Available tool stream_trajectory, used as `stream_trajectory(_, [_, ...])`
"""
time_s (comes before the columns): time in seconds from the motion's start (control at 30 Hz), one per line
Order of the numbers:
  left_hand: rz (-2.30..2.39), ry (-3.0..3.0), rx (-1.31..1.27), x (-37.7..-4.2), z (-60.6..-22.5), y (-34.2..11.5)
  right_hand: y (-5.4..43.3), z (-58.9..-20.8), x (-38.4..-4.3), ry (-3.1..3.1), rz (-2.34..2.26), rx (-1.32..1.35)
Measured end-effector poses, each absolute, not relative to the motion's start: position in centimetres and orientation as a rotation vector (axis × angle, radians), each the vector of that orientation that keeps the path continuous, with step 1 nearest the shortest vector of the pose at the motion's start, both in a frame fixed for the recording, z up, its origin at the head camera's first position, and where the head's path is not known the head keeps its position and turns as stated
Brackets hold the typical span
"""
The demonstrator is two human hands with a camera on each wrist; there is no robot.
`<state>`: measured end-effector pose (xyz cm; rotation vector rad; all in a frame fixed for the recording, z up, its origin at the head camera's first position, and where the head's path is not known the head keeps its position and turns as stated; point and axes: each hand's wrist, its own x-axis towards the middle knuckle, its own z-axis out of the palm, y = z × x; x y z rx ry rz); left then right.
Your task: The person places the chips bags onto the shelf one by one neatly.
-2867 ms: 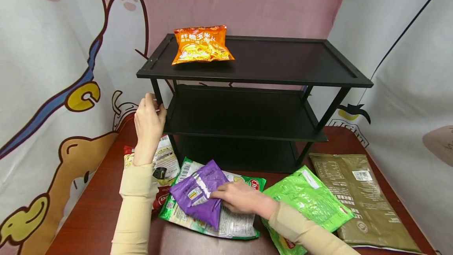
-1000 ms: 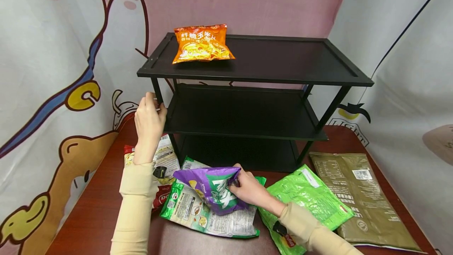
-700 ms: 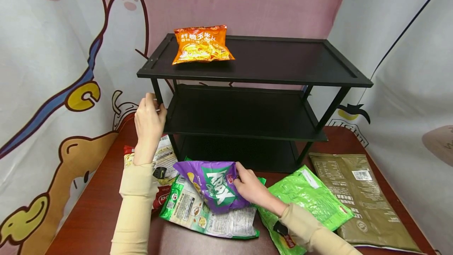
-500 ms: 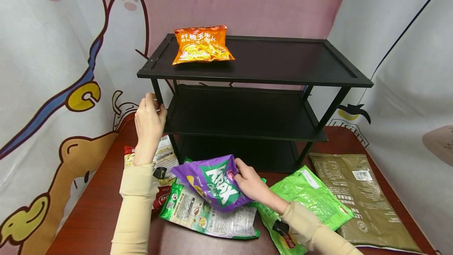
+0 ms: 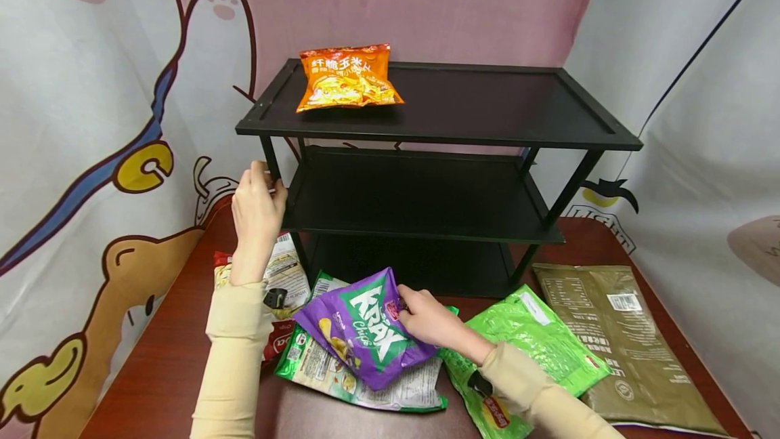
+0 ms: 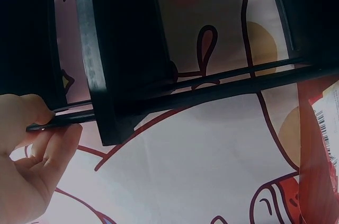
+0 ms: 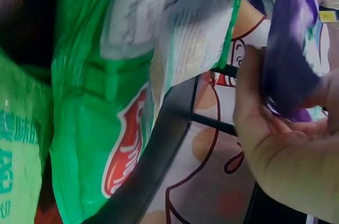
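My right hand (image 5: 434,320) pinches the right edge of a purple KRAX chip bag (image 5: 359,334), its front facing up. The bag is above a green-and-white snack bag (image 5: 396,395) and covers part of it. In the right wrist view the fingers hold the purple bag (image 7: 288,49) between thumb and fingers. My left hand (image 5: 254,212) grips the front left post of a black three-tier shelf (image 5: 475,107). The left wrist view shows thumb and fingers around that thin post (image 6: 74,118).
An orange snack bag (image 5: 349,80) stands on the shelf's top tier at the left. On the wooden table (image 5: 158,358) lie a red-and-cream bag (image 5: 283,276) behind the left forearm, a bright green bag (image 5: 536,337) and a large olive-brown bag (image 5: 627,337) at the right.
My right hand has taken hold of the purple bag and turned it from its back to its front. The bag has since flattened toward the viewer. My left hand stays on the post.
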<state>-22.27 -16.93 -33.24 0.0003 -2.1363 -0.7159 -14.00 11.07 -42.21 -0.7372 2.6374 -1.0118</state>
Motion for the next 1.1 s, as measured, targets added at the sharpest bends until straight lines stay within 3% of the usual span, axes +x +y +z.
stream_trajectory(0.5, [-0.708,-2.143,0.001,-22.2,-33.3,-16.9,11.5,-41.9,-13.5,2.884,-0.541,-0.716])
stream_trajectory(0.9, [-0.715,-2.149,-0.006,-22.2,-33.2,-16.9,9.9,-41.2,-10.9,2.803,-0.211,-1.331])
stream_trajectory(1.1, [-0.711,-2.147,0.000,-22.2,-33.2,-16.9,9.2,-42.0,-9.8,2.748,0.051,-1.378])
